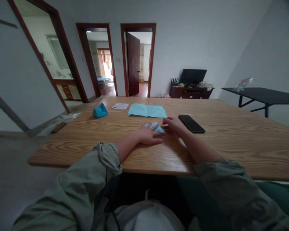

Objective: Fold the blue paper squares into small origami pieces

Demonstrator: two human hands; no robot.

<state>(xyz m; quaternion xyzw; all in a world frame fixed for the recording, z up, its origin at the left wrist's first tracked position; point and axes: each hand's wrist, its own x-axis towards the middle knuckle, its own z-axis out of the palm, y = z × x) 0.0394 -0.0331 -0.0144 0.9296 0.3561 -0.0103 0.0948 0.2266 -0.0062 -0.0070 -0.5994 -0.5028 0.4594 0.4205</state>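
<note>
A small piece of light-blue paper [156, 127], folded into a pointed shape, lies on the wooden table in front of me. My left hand [149, 134] rests flat over it with the fingers spread, pressing it to the tabletop and covering part of it. At the paper's right corner is my right hand [174, 125], its fingers bent and somewhat apart; whether they touch the edge is hard to see. Just beyond both hands lies a creased light-blue sheet [146, 110]. A darker blue folded paper piece [100, 110] stands farther left.
A black phone [191, 124] lies right of my right hand. Behind, a small printed card [120, 106] sits left of the sheet. The wooden table [243, 144] extends to the right. A black table [267, 95] with a clear plastic item stands beyond it.
</note>
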